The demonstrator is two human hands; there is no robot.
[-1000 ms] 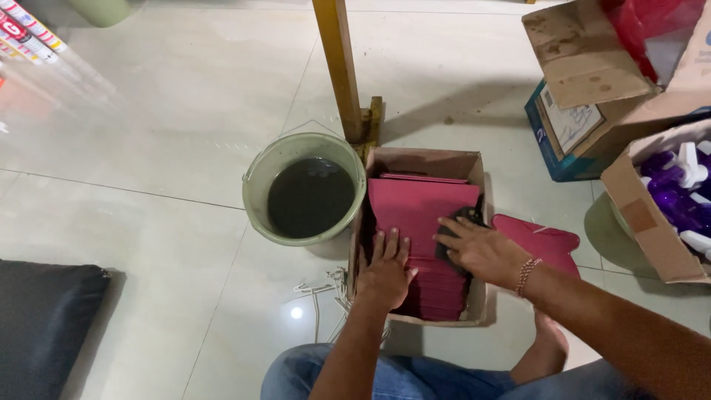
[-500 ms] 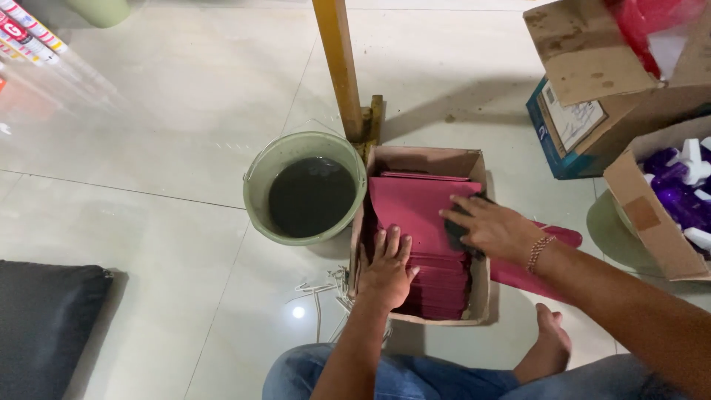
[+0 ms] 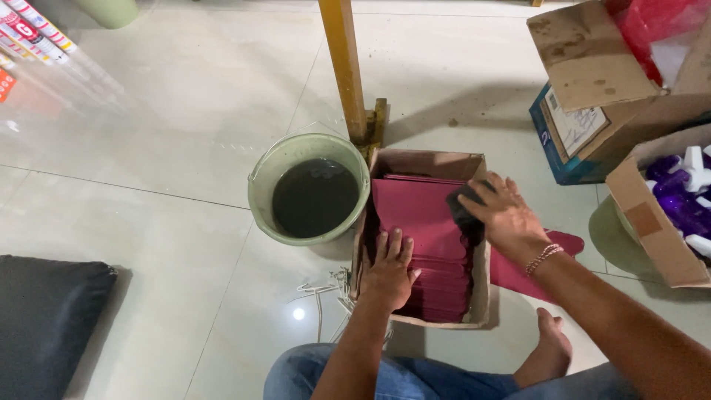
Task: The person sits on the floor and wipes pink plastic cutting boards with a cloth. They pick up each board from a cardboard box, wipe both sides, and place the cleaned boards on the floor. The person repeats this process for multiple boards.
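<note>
Pale floor tiles carry a shallow cardboard box (image 3: 474,167) of maroon sheets (image 3: 418,222). Left hand (image 3: 389,270) lies flat, fingers spread, on them; right hand (image 3: 503,215) curls around a dark pad (image 3: 465,204). Bucket of dark liquid (image 3: 311,194) touches the box — a nudge could slop it over.

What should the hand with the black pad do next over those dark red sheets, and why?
Probably draw the black pad across the top dark red sheet. The right hand presses it at the sheet's far corner, and the left hand lies flat on the stack, steadying it in the cardboard box.
</note>
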